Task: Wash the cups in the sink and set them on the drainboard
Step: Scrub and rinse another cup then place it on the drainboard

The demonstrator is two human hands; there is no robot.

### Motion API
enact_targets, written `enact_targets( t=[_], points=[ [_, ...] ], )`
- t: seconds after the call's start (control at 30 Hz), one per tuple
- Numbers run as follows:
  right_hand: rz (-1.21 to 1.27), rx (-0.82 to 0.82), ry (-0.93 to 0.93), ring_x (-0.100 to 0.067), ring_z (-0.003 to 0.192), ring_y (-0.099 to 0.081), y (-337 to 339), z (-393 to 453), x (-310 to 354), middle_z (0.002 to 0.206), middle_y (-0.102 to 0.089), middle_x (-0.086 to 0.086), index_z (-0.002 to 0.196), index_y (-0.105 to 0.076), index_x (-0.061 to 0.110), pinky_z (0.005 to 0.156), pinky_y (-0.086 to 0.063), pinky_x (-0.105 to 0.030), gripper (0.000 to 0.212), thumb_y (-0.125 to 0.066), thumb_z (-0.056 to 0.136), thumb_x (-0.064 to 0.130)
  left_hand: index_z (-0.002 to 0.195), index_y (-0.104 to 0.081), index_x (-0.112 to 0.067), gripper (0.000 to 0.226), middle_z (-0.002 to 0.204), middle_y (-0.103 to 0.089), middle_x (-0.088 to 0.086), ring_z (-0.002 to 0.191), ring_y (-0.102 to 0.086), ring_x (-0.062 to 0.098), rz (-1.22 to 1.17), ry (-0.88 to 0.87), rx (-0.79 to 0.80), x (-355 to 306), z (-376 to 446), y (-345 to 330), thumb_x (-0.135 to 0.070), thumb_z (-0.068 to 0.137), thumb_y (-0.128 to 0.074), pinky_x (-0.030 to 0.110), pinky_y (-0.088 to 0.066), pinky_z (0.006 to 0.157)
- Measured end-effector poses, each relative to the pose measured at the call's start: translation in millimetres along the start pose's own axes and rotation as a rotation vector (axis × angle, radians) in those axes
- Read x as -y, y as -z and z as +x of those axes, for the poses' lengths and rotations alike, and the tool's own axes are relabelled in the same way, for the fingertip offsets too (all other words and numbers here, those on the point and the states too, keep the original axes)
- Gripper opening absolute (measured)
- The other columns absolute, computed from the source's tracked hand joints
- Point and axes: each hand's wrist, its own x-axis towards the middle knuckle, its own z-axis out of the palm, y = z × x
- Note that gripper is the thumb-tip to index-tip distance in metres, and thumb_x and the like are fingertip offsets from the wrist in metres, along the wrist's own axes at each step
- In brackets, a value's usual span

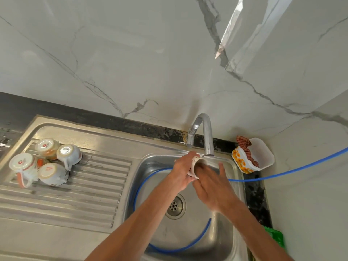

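wall: marbled tile [131, 53] behind and to the right, closes off the corner
surface: dark strip [56, 110] along the sink's back edge
drainboard: ribbed steel [84, 185], four washed cups [45, 162] upside down bunched at far left corner, ribs nearer free
sink: steel basin [222, 232], drain in middle, blue hose [139, 187] looped round inside and running out over the right rim
tap: spout [208, 140] right above the held cup, thin water stream
container: white flowered tub with cloth [252, 157], just right of the tap
left hand: [181, 171] wrapped round cup from outside, firm grip
right hand: [211, 187] fingers go into cup mouth, blurred, how far curled cannot tell
cup: [197, 166] on its side under the spout, between both hands
step: fifth cup being rubbed and rinsed, likely last
next: carry left over sink rim, invert, avoid knocking the bunched cups
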Motion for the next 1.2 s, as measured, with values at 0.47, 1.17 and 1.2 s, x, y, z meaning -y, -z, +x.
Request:
enact_targets(
  t=[0.47,1.17,1.2],
  points=[
    [2.439,0.060,-0.743,-0.029,0.085,-0.074,-7,62,-1,0.090,-0.071,-0.015,0.115,-0.066,0.005,0.070,-0.063,-0.039,0.065,-0.100,0.060,0.014,0.122,-0.060,-0.022,0.035,0.113,-0.060,-0.002,0.100,-0.060,0.016,1.219,-1.057,-0.128,12,-3,-3,-0.047,0.102,-0.044,0.039,-0.054,0.089],
    [0.244,-0.204,-0.158,-0.018,0.089,-0.067,-4,49,18,0.099,-0.073,0.000,0.114,-0.063,0.024,0.077,-0.057,-0.033,0.014,-0.055,0.103,0.023,0.097,-0.070,-0.005,0.046,0.082,-0.076,0.014,0.075,-0.075,0.027,-0.270,0.115,-0.066,-12,-5,-5,-0.050,0.097,-0.065,0.036,-0.058,0.070],
    [0.078,-0.194,-0.073,-0.020,0.096,-0.067,-10,41,17,0.104,-0.074,0.000,0.115,-0.063,0.026,0.089,-0.056,-0.036,0.018,-0.060,0.100,0.019,0.109,-0.070,-0.004,0.051,0.099,-0.077,0.018,0.089,-0.074,0.032,-0.274,0.161,-0.071,-13,-4,1,-0.051,0.090,-0.075,0.042,-0.059,0.074]
  ],
)
